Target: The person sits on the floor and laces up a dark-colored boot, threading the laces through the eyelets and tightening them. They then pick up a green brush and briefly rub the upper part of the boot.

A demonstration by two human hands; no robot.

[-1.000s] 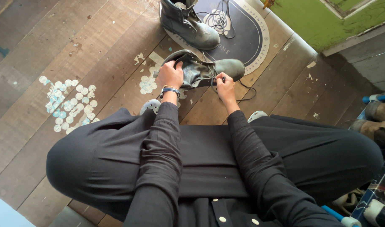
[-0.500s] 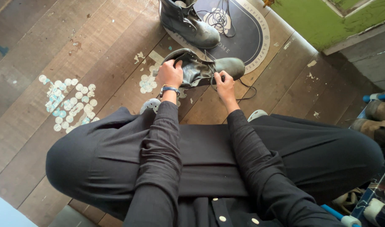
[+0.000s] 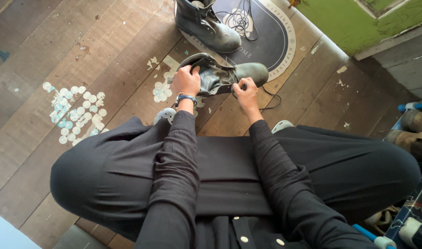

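The wooden plank floor (image 3: 59, 41) carries everything, its paint worn off in pale flecks. At its far edge lies a dark oval doormat (image 3: 271, 41), cut off by the top of the view. The person sits low over the floor in black clothing, knees spread wide, which hides the boards beneath them.

On the doormat's near-left part stands a black lace-up boot (image 3: 206, 25), upright, its top cropped by the frame; a loose tangle of black lace (image 3: 238, 19) lies just beside it on the mat.

A second worn black boot (image 3: 225, 76) lies on its side at the mat's near edge, partly on the boards. The left hand (image 3: 185, 80) grips its open collar, fingers curled shut over the leather rim, a blue wristband below. The right hand (image 3: 245, 92) pinches closed at the boot's lacing area near the toe; what the fingertips hold there is too small to make out. A thin lace trails to the floor beside it.
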